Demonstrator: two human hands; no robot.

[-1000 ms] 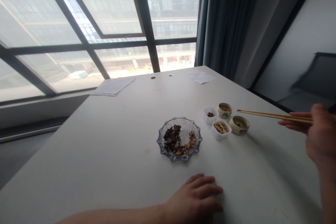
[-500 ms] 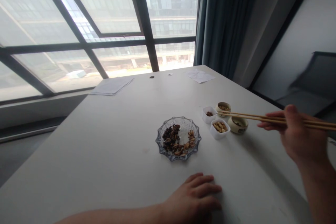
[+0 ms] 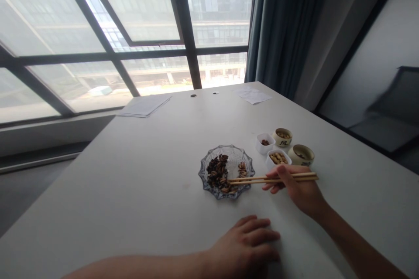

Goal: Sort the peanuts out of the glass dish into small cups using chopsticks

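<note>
My right hand [image 3: 296,185] grips a pair of wooden chopsticks [image 3: 262,179], their tips over the scalloped glass dish [image 3: 203,179]. In that dish lie a dark pile of dried pieces [image 3: 216,172] at the left and lighter brown striped pieces [image 3: 242,169] at the right. Whether the tips pinch a piece is too small to tell. Palm down on the table near the front, my left hand [image 3: 247,242] rests with its fingers spread, holding nothing. Just behind my right hand stands a white square cup [image 3: 278,158] of tan, peanut-like pieces, its near side partly hidden.
A second white cup [image 3: 265,143] holds a few brown pieces. Two cream round pots [image 3: 283,137] with dark markings stand beside the cups. Paper sheets [image 3: 145,106] lie at the far left of the white table [image 3: 157,152], and more paper [image 3: 253,95] at the far right.
My right hand has moved left and down with the chopsticks, taking their tips from beside the small cups to the glass dish. My left hand stays in place; the view shifts slightly.
</note>
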